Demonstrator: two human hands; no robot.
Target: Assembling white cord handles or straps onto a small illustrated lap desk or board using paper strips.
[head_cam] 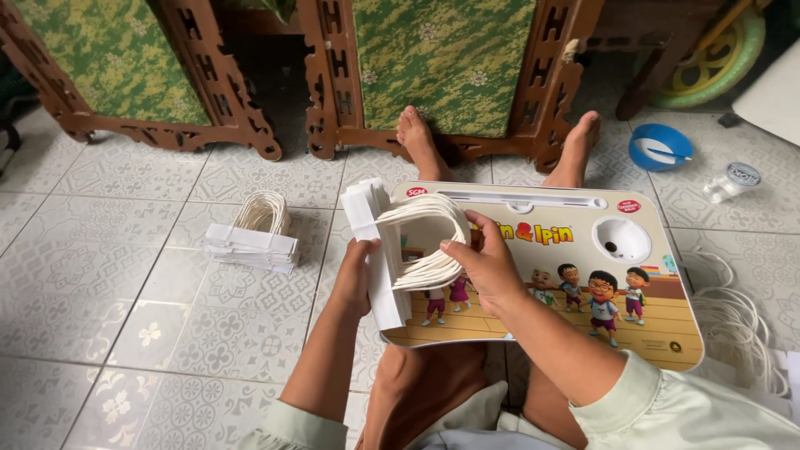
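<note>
Over a lap desk [650,333], both hands grip white paper bags [379,250].

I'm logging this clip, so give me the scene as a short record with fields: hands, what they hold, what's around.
setting: tiled floor, person seated, legs stretched out under a lap desk
left hand: grips the side of a white paper stack, held on edge
right hand: thumb and fingers on the cord loops fixed to the stack
desk: cartoon print, round cup hole
floor, left: second stack with loops
floor, right: loose cords, blue lid, clear cup
behind: carved wooden frames with green fabric
</note>
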